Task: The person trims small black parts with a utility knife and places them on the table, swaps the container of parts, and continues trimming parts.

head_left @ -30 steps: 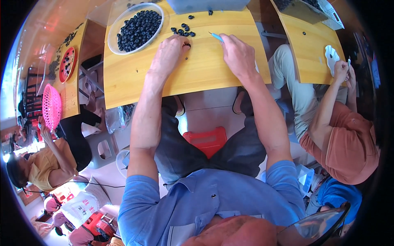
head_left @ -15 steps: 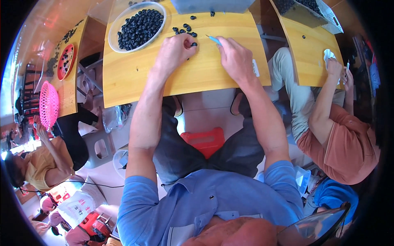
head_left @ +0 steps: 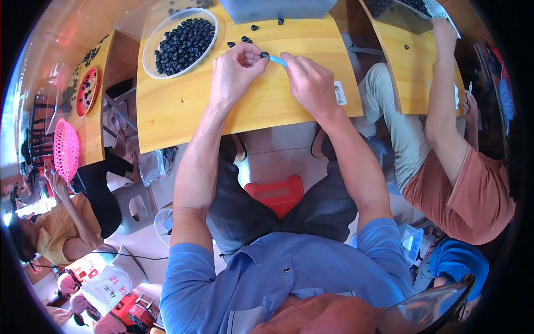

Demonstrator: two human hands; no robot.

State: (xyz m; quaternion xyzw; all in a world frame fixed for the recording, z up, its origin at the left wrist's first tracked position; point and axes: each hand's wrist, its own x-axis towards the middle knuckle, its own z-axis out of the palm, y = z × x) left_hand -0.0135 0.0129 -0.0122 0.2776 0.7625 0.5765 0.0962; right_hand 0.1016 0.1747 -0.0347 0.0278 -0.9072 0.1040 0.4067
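Note:
Between the thumb and fingertips of my left hand (head_left: 240,69) is a small round black berry-like piece (head_left: 264,55). My right hand (head_left: 312,82) pinches a slim light-blue pen-like tool (head_left: 278,61), its end up against that piece. My fingers hide part of both, and the tool's tip cannot be made out. Just beyond my hands, a few loose black pieces (head_left: 246,39) lie on the yellow wooden table (head_left: 183,119). To the left of my hands stands a clear round tub (head_left: 146,65) heaped with many more such pieces (head_left: 186,45).
A translucent bin (head_left: 281,10) stands at the table's far edge. At right, a person in a rust-coloured shirt (head_left: 473,195) reaches across another table. On the left, another person (head_left: 72,222) sits by a pink basket (head_left: 67,149) and a red plate (head_left: 87,92).
The blue tool has moved left to meet the black piece in my left hand. Fewer loose pieces show beyond my hands. The neighbour at right has stretched an arm toward the far bin.

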